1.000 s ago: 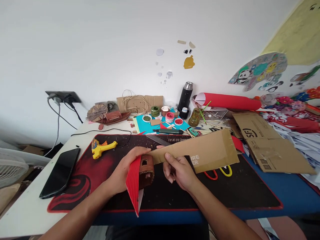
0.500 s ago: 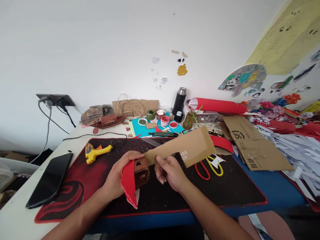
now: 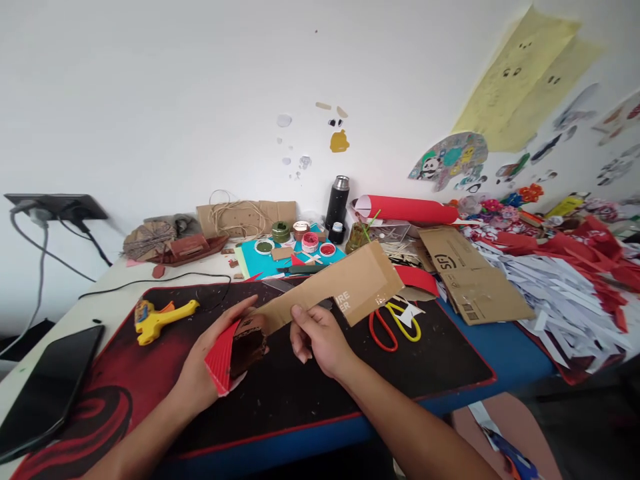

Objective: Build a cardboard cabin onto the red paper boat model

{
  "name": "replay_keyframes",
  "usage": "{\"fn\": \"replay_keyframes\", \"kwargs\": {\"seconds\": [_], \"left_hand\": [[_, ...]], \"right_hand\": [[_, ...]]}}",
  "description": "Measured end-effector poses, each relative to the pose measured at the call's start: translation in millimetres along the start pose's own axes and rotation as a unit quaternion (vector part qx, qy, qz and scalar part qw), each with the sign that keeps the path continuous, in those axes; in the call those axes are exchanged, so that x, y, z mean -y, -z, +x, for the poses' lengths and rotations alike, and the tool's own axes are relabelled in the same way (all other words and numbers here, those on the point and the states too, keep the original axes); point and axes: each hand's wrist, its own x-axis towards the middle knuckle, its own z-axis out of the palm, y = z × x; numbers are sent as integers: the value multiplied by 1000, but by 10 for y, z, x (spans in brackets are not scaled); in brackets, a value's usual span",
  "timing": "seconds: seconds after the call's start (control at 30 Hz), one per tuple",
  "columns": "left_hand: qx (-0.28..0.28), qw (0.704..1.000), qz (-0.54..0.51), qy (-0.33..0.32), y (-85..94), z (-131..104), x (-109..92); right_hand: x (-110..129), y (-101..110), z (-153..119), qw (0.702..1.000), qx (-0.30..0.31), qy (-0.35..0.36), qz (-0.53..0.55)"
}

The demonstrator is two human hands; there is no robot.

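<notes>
My left hand (image 3: 203, 360) is wrapped round a small cardboard house (image 3: 250, 343) with brown walls and a red corrugated roof (image 3: 220, 360). The house is tilted, its open hollow side facing me. A long L-shaped piece of cardboard (image 3: 365, 283) is pinched between the thumb and fingers of my right hand (image 3: 317, 337). Its narrow end lies against the house's brown wall; whether the two are joined I cannot tell. Red-and-yellow-handled scissors (image 3: 395, 327) rest on the dark mat (image 3: 300, 407), partly under the cardboard's wide end.
A yellow glue gun (image 3: 163, 320) and a black phone (image 3: 50, 383) are on the left. Behind stand open paint pots (image 3: 310, 241) and a black flask (image 3: 337, 203). Flattened cardboard (image 3: 473, 283) and heaped white paper strips (image 3: 530, 287) lie right.
The view has swung right. My left hand has turned the house, so its hollow inside now faces me more. The cardboard strip stays in my right hand.
</notes>
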Motion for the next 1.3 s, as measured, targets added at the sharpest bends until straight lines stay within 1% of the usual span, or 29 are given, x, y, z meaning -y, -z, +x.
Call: {"fn": "replay_keyframes", "kwargs": {"seconds": [0.2,0.4,0.53,0.6,0.7,0.8,0.9,1.1,1.3], "left_hand": [[21,999,32,1,2,29,38],[22,999,35,-7,-13,-13,90],[20,1000,24,-4,-67,-25,124],[2,1000,5,10,-101,-29,112],[-10,1000,-17,22,-130,-32,69],[-24,999,-36,2,-120,-25,20],[-16,998,-53,-20,-82,-1,-37],[-10,999,-48,-22,-29,23,-153],[-25,998,-35,-50,-33,-37,-123]], "right_hand": [[23,1,14,1000,10,-3,12],[3,16,2,1000,4,-12,5],[-17,32,-8,1000,-2,-7,0],[-22,31,-4,1000,-13,-3,-4],[-23,19,5,1000,-23,3,-9],[-27,8,8,1000,-18,6,-5],[-38,11,1,1000,-5,3,-2],[-56,26,-26,1000,-8,-9,-10],[-73,-14,-44,1000,7,-21,-19]]}}
